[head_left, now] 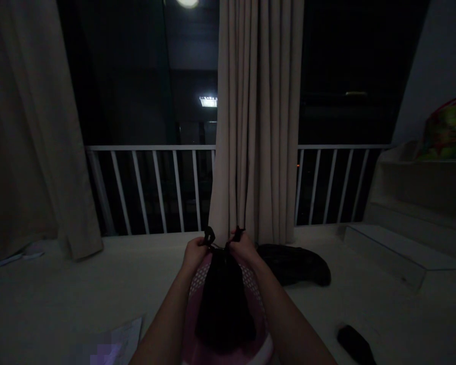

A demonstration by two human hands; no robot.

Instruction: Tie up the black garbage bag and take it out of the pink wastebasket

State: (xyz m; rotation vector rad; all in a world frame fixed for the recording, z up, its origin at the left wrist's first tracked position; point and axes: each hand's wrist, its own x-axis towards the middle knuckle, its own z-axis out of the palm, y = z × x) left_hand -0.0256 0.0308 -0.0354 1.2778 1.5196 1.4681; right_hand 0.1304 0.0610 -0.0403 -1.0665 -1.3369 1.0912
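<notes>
Both my hands are held together low in the middle of the dim room. My left hand (194,252) and my right hand (243,247) each pinch a top corner or strap of a small black garment (222,299), which hangs down between my forearms. Beneath it lies a pink and white dotted cloth (256,289). Fingers of both hands are closed on the black fabric.
A pale curtain (258,121) hangs just beyond my hands, with a white railing (152,148) and dark window behind. A black garment (294,263) lies on the floor to the right, a small dark object (355,343) nearer, a paper (125,337) at left, white steps (395,248) at right.
</notes>
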